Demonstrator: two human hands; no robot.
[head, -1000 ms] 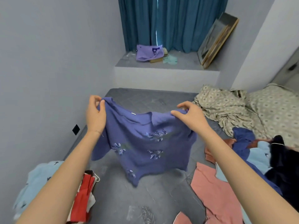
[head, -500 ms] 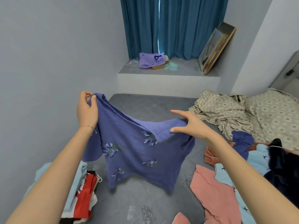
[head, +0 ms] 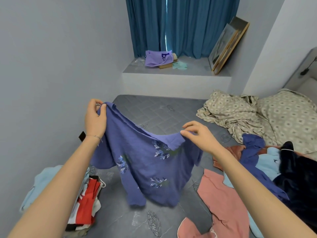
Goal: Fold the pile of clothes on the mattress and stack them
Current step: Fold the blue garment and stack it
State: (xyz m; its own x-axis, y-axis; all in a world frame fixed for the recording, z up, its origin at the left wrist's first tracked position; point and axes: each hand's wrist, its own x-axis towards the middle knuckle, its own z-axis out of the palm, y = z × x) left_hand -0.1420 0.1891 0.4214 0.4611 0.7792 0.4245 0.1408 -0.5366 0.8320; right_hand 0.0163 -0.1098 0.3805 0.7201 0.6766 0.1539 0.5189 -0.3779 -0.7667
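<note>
Both bare forearms reach forward and up. The left hand (head: 95, 117) is raised higher, with the fingers curled and closed in a pinch, and a thin bracelet on its wrist. The right hand (head: 199, 135) is lower, thumb and forefinger pinched, the other fingers spread

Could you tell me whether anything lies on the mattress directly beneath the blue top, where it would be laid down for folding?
Nothing visible does: the grey mattress under the blue top is bare. The folded stack lies left, the pink garment right.
</note>
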